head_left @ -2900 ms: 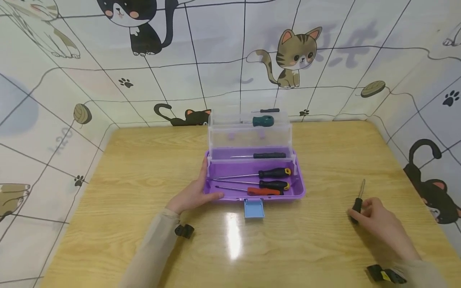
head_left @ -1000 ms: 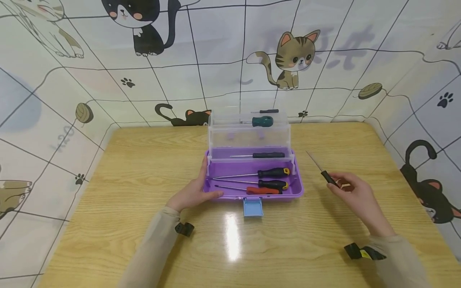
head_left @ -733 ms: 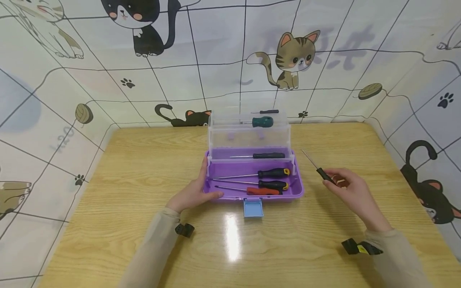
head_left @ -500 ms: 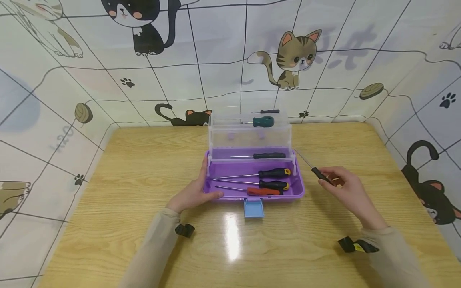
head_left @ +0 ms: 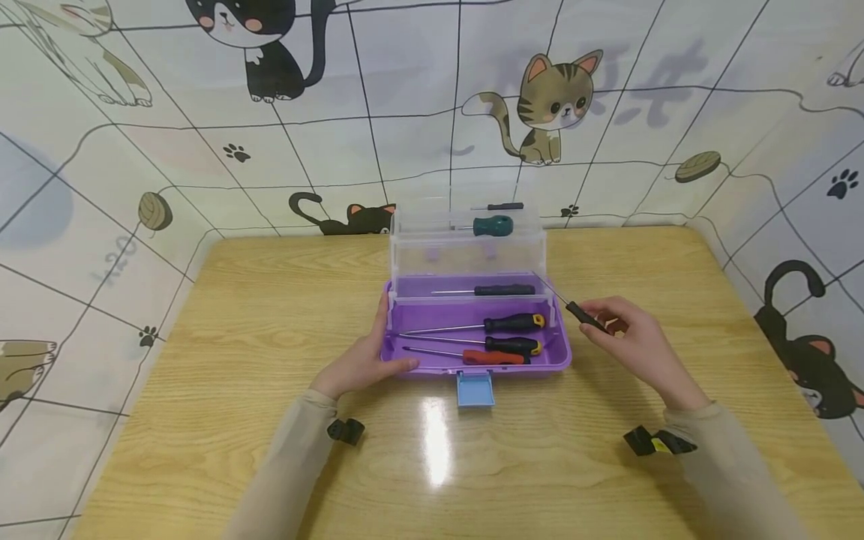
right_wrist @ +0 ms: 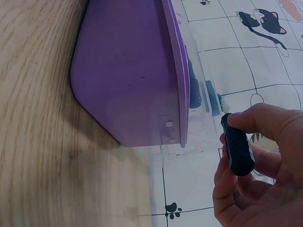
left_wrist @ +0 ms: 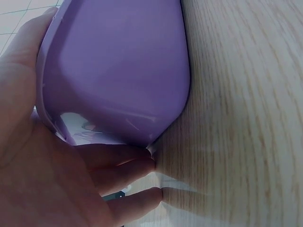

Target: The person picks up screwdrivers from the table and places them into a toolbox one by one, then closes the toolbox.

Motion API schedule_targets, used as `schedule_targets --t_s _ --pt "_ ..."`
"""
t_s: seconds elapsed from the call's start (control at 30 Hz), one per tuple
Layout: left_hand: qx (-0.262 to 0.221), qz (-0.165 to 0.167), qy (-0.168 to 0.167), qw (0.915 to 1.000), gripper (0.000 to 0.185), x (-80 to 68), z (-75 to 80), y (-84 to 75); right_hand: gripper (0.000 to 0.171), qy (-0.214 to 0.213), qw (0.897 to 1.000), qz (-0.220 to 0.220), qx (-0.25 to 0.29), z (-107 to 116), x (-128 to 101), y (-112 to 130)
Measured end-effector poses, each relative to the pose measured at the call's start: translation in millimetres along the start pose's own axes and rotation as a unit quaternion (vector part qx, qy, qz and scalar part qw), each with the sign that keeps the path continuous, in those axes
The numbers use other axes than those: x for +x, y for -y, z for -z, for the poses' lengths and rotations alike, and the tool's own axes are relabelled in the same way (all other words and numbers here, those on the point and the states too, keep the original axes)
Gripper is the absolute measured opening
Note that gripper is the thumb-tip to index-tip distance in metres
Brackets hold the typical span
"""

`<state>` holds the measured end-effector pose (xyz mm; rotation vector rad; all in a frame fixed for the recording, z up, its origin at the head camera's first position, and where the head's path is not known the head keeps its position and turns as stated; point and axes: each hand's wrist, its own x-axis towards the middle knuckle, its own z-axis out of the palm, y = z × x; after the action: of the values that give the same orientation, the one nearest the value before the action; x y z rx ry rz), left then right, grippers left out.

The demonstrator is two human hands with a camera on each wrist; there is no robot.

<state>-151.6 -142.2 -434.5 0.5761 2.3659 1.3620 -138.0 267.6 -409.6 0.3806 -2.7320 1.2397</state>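
Note:
At the left end of a purple toolbox [head_left: 432, 315], my left hand [head_left: 364, 360] grips the box, thumb on the front rim and fingers round the end wall. The left wrist view shows that wall and the fingertips near the table. My right hand [head_left: 624, 341] pinches a screwdriver [head_left: 586, 318] by its black handle, raised beside the box's right end. Its shaft points up and left, the tip over the box's back right corner. In the box lie two black-and-yellow screwdrivers [head_left: 513, 323], a red-handled screwdriver [head_left: 496, 358] and a black screwdriver [head_left: 506, 290] toward the back, partly behind clear plastic.
The clear lid [head_left: 466, 255] stands raised at the back, with a green stubby screwdriver [head_left: 494, 226] and a small black screwdriver [head_left: 505, 206] in its upper part. A blue latch [head_left: 475, 390] hangs at the front. A cat-patterned covering surrounds the wooden table [head_left: 283, 292].
My right hand has lifted the screwdriver off the table at the right and carried it left to the box, its shaft swinging leftward. My left hand and the box have stayed put.

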Motion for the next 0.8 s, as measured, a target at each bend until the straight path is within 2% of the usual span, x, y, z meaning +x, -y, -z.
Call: schedule_targets --t_s 0.07,0.43,0.8 --pt "0.005 0.004 -0.002 1.0 0.12 2.6 -1.7 11.4 0.024 0.005 1.0 0.0 0.001 -1 4 2" --pt "0.013 0.019 0.005 0.9997 0.12 2.4 -0.4 8.7 0.02 0.01 1.0 0.023 0.013 -9 19 4" --pt "0.021 0.022 0.005 0.9995 0.119 2.6 -0.4 12.0 0.021 0.026 0.999 -0.011 0.019 -15 32 16"
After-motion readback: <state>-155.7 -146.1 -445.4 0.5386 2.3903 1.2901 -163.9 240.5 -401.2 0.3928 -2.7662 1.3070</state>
